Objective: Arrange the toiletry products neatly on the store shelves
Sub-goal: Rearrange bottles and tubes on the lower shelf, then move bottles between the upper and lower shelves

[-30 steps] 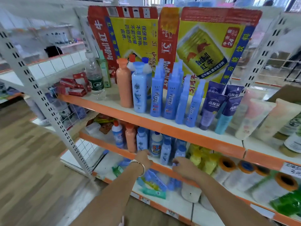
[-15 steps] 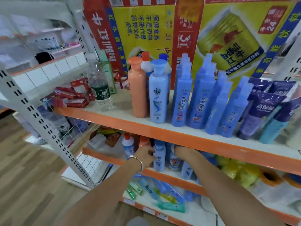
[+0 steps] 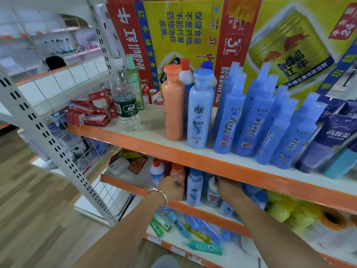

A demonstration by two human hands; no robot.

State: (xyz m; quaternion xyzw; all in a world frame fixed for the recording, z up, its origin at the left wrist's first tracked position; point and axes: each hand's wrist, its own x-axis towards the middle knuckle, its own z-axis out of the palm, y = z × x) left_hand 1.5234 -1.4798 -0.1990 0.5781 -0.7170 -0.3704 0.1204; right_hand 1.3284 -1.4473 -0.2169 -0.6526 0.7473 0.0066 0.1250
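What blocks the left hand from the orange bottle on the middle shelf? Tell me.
Nothing visible. The left hand is already on the orange bottle, fingers wrapped round its front, with the white bottle just beside it to the left.

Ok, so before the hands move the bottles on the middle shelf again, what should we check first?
1. Left hand gripping the small orange bottle: ok.
2. Right hand holding something: cannot tell, its fingers are hidden under the shelf edge.
3. Small pale blue bottle upright between the hands: ok.
4. White bottle with the orange cap upright beside the left hand: ok.
5. Bottom-shelf tubes neat: not ok, they lie scattered.
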